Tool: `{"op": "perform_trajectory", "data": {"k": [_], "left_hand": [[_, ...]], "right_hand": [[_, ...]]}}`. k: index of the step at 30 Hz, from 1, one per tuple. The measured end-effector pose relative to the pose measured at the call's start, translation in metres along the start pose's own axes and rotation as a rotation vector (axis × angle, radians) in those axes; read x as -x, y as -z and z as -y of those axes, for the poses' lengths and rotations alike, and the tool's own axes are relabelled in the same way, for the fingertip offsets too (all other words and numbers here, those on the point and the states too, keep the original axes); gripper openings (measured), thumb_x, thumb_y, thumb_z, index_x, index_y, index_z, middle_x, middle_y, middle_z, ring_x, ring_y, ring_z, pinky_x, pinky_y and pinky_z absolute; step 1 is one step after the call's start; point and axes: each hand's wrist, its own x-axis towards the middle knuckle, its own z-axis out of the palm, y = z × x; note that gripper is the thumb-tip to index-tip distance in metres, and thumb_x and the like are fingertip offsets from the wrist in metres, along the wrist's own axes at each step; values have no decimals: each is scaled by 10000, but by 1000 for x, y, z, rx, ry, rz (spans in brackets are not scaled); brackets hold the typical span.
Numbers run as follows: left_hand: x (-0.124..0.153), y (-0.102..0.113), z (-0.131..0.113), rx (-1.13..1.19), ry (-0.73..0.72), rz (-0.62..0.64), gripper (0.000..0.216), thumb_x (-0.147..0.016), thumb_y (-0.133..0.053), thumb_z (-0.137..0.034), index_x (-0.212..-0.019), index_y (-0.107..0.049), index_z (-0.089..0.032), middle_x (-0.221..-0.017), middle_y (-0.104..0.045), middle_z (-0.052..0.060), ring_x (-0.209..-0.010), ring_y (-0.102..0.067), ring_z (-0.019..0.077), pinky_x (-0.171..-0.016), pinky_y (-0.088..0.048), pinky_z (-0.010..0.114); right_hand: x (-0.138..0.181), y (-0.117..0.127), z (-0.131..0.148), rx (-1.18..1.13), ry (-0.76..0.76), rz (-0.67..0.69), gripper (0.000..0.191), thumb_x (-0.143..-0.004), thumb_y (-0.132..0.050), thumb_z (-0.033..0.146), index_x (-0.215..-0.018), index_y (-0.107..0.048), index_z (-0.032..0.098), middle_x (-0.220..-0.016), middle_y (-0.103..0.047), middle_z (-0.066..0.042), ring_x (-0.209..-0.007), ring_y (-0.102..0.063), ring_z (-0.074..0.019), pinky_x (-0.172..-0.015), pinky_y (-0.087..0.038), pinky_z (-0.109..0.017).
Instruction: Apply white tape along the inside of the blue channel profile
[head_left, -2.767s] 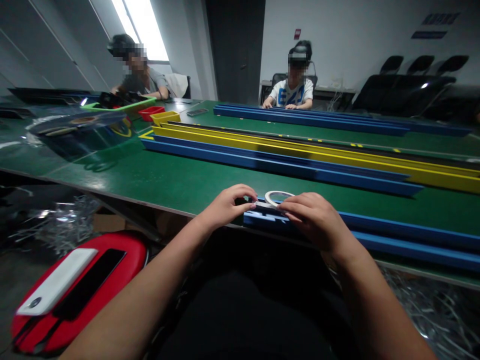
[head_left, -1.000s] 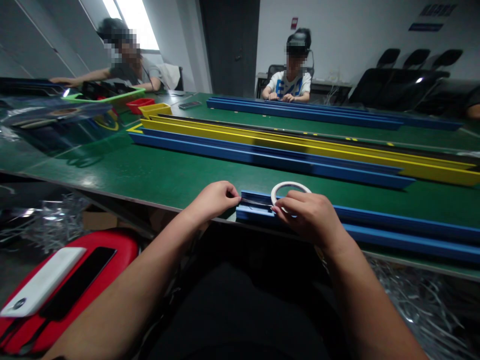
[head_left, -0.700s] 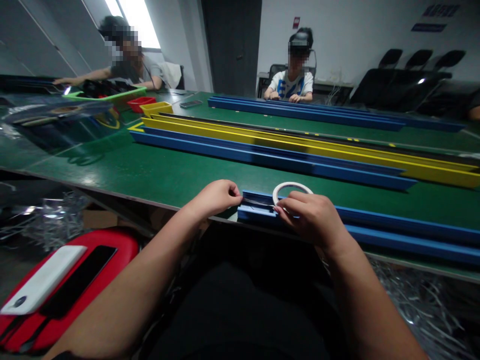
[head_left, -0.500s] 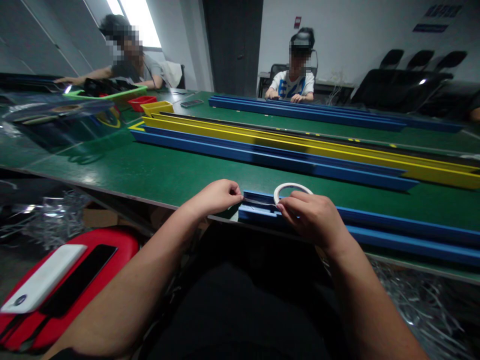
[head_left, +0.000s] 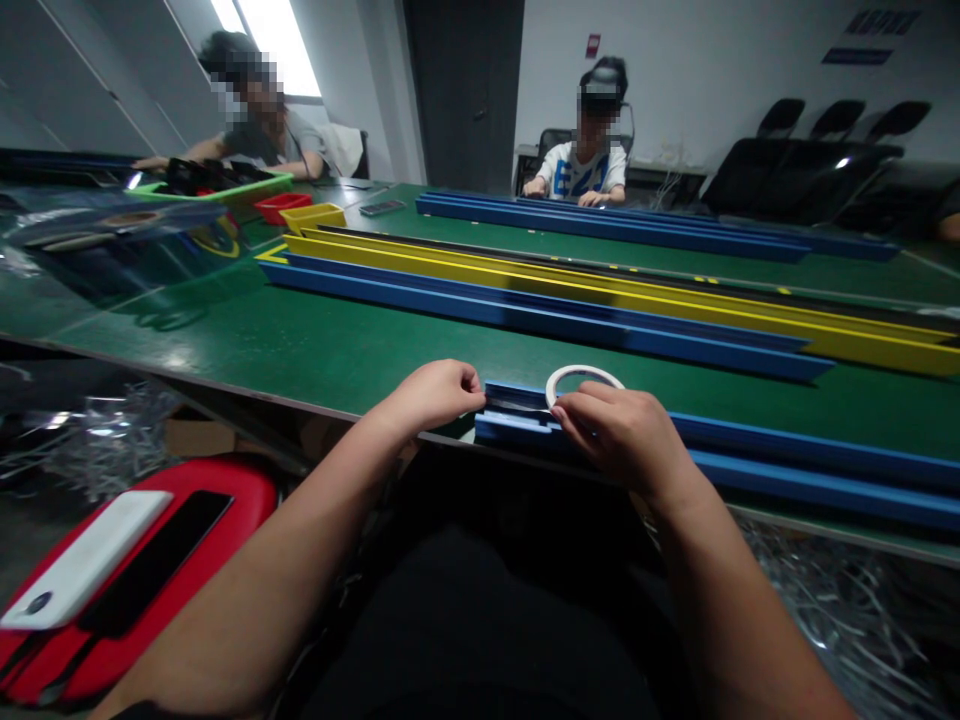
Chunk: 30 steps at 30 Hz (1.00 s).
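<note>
A long blue channel profile (head_left: 795,475) lies along the near edge of the green table, its left end between my hands. My right hand (head_left: 626,435) pinches a narrow white roll of tape (head_left: 555,385), which stands up at a tilt over the profile. A thin strip of tape (head_left: 514,405) stretches from the roll toward my left hand (head_left: 444,390). The fingers of that hand are pinched on the strip's free end, just off the profile's left end. The fingertips of both hands are partly hidden.
Further back lie another blue profile (head_left: 450,305), a yellow profile (head_left: 660,305) and more blue ones (head_left: 600,225). Yellow (head_left: 311,217) and red bins (head_left: 279,207) and a green tray (head_left: 255,187) stand left. Two people sit across the table. A red stool (head_left: 225,570) holds two slabs.
My hands keep the same hold on the tape and roll, with hardly any movement. The far left person's outstretched arm has drawn in slightly.
</note>
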Motion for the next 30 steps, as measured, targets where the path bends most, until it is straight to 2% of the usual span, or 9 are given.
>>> {"op": "perform_trajectory", "data": {"k": [13,19,23,26,30], "left_hand": [[-3,-3,9,36,-32,-8,174,-727,-618,-352,-714,-699,-199,-691,-700,24,-600,-587,149,-547,-344,264],[-1,0,8,19,-53,-36,185,-729,-643,-376,-700,-691,-201,-689,-694,21,-607,-581,148,-556,-340,262],[0,2,9,20,-76,-41,201,-742,-644,-397,-709,-690,-205,-702,-696,18,-613,-577,145,-564,-342,256],[1,2,10,0,-89,-54,208,-751,-639,-404,-721,-691,-205,-721,-699,22,-630,-578,147,-567,-341,254],[2,2,12,-30,-102,-61,213,-754,-637,-413,-740,-694,-209,-741,-699,21,-656,-582,151,-576,-343,254]], "right_hand": [[1,-3,0,8,0,-16,269,-981,-471,356,-912,-694,222,-738,-641,-27,-599,-492,-121,-558,-295,-275],[4,2,-5,29,88,-4,217,-969,-495,312,-950,-689,215,-759,-646,-29,-619,-490,-124,-568,-291,-283],[-6,22,-5,106,252,102,228,-974,-478,284,-1065,-677,220,-791,-651,-38,-637,-512,-139,-562,-282,-299],[-19,40,-2,170,366,244,260,-953,-489,245,-1151,-657,233,-853,-664,-47,-627,-528,-143,-551,-275,-307],[-32,57,-1,265,399,461,363,-861,-568,183,-1211,-638,251,-886,-664,-48,-587,-524,-137,-529,-250,-304]]}}
